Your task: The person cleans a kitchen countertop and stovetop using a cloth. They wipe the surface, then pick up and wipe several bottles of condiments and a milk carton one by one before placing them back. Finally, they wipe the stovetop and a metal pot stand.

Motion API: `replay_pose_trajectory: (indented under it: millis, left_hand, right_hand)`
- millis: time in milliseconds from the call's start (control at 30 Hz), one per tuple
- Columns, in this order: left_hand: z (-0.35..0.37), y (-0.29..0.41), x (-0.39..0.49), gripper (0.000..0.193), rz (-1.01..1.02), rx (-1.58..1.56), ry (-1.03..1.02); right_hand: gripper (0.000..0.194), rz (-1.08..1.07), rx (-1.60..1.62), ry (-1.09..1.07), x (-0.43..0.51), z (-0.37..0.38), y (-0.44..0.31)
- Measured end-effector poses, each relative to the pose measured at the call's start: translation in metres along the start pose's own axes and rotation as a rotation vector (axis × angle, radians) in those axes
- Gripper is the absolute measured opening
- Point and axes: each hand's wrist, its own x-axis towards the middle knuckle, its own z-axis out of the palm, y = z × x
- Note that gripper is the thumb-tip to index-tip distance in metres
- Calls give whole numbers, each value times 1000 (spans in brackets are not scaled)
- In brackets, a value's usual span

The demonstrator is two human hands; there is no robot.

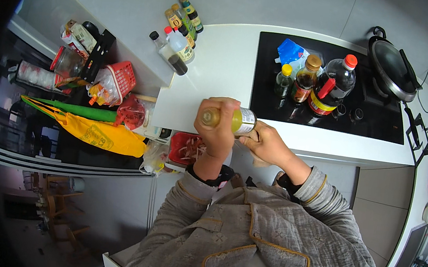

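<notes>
My left hand point(216, 128) is wrapped around a bottle of yellowish-green liquid point(244, 121). The bottle lies tilted over the front edge of the white countertop point(219, 82), and its label bears writing. Its capped neck end points left, towards the camera. By the bottle's base, my right hand point(272, 145) holds a beige cloth point(260, 161) against it. Much of the cloth is hidden by the fingers. Beyond my right hand, on a black glass cooktop point(264, 111), stand a small yellow-capped bottle point(284, 81), a brown sauce bottle point(305, 80) and a large red-capped bottle point(332, 85).
Several condiment bottles point(178, 44) stand at the back left. A blue-and-white packet point(292, 53) lies on the cooktop, with a lidded wok point(393, 69) at its right. Left are a red basket point(123, 77), a yellow bag point(103, 134) and a red tray point(176, 147).
</notes>
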Motion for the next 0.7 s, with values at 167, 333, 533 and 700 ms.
replay_pose_trajectory:
  millis: [167, 333, 533, 700]
  left_hand:
    - [-8, -7, 3, 16, 49, 165, 43]
    - [-16, -15, 6, 19, -97, 66, 204]
    - [-13, -16, -2, 28, -365, -240, 231]
    - [-17, -10, -5, 27, -393, -377, 220]
  right_hand:
    - [47, -103, -73, 111, -5, -1, -4]
    - [51, -271, 70, 361, -9, 2, -11]
    - [60, -468, -401, 142, 12, 9, -12]
    - [61, -41, 342, -63, 28, 8, 5]
